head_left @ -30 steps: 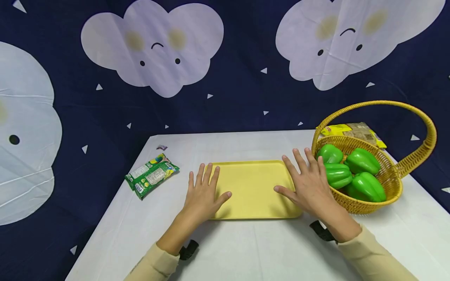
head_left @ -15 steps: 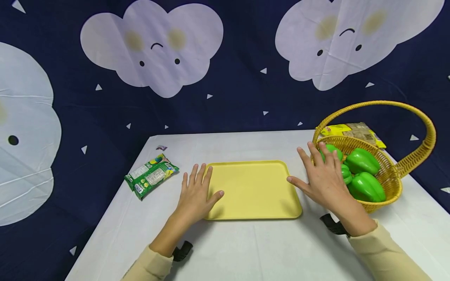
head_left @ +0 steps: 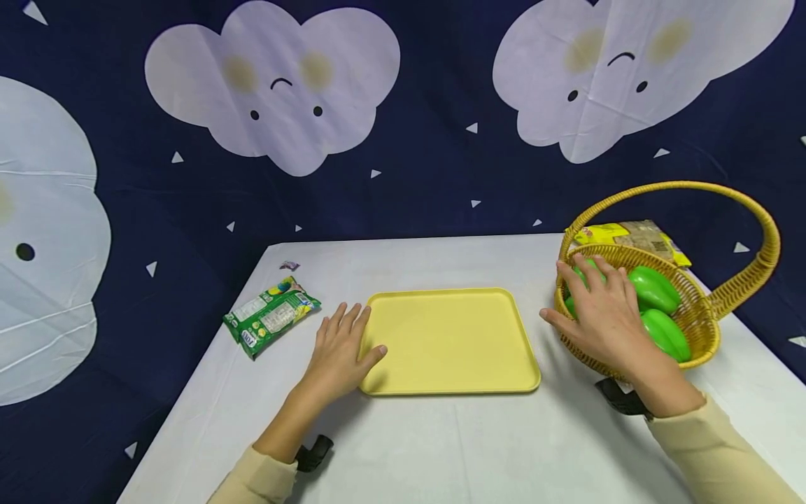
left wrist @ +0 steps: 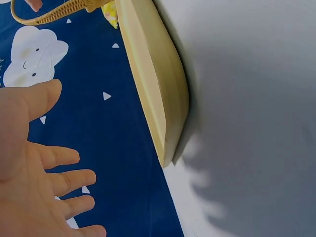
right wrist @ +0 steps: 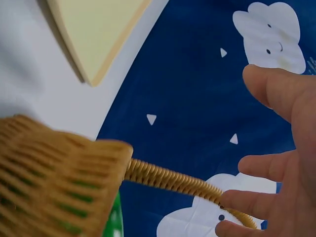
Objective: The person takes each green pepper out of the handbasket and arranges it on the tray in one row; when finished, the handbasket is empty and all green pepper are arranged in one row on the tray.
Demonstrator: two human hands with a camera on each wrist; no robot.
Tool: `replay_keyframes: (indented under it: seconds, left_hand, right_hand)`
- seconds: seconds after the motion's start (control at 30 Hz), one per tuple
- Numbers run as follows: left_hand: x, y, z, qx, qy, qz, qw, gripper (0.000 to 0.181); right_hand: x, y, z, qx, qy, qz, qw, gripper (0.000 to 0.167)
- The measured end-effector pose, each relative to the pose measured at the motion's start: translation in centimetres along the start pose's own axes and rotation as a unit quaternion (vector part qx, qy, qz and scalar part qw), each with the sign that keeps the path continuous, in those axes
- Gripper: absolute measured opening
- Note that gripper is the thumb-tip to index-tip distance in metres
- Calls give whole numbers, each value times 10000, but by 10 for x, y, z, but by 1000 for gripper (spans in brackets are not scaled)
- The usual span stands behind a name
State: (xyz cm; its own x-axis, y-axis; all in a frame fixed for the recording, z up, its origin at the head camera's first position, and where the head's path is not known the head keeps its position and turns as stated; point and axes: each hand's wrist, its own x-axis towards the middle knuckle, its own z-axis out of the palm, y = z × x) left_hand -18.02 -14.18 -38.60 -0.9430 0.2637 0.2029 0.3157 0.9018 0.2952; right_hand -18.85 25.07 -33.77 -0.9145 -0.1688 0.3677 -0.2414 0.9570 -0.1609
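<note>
A wicker basket (head_left: 704, 334) with several green bell peppers (head_left: 655, 290) stands on the right of the table. My right hand (head_left: 607, 318) hovers over its left side, fingers spread, holding nothing and covering part of the peppers. In the right wrist view, the hand (right wrist: 281, 148) is beside the basket's rim (right wrist: 116, 153). A yellow tray (head_left: 450, 343) lies flat in the middle. My left hand (head_left: 340, 357) is spread by its left edge, with nothing held; the left wrist view shows the palm (left wrist: 29, 173) near the tray (left wrist: 165, 94).
A green snack packet (head_left: 272, 316) lies at the left, with a tiny wrapped item (head_left: 290, 265) behind it. Behind the basket lies a yellow and brown packet (head_left: 636, 238). A dark blue cloth (head_left: 441, 175) with clouds hangs behind the white table (head_left: 428, 448).
My right hand has moved right, from beside the tray to over the basket. My left hand has slid a little left, from over the tray's left part to its edge.
</note>
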Motion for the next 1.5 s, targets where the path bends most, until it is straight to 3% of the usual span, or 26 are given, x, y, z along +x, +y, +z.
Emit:
replay_keyframes:
  seconds: [0.2, 0.93, 1.5]
  left_hand:
    - [0, -9, 0, -166, -101, -19, 9998, 72]
    - [-4, -33, 3, -726, -549, -28, 9958, 68]
    - [-2, -44, 4, -593, -943, 38, 9938, 61]
  right_hand:
    - [-1, 12, -3, -16, -9, 87, 10000, 77]
    - [1, 40, -7, -102, -595, 191, 9980, 81]
    - [9, 56, -5, -284, -1500, 310, 9878, 84]
